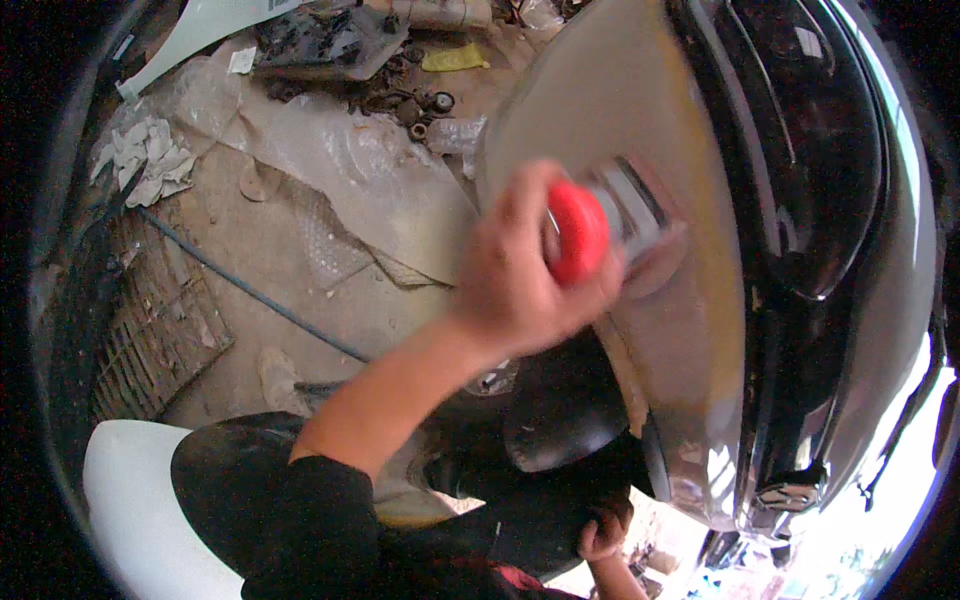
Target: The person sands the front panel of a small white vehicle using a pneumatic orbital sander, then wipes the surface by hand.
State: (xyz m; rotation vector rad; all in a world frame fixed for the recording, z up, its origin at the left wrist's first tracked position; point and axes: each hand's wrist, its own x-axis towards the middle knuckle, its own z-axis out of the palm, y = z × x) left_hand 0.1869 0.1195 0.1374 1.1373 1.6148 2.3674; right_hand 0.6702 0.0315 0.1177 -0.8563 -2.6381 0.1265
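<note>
My left hand (520, 265) is wrapped round the round red top of a sander (580, 232), blurred by motion. The sander's grey, roughly rectangular base lies against a curved car body panel (690, 330). That panel has a dull grey-beige area with a yellowish border beside glossy black trim. Lower down, my right hand (605, 530) rests by my dark-clothed leg, its fingers curled and no object visible in them.
Bubble wrap (350, 170) covers part of the floor. A grey hose (255, 290) runs across it toward my left forearm. Crumpled white cloth (150, 165), a slatted board (160, 320), a yellow packet (455, 58) and dark parts lie around. A white rounded object (125, 490) stands at lower left.
</note>
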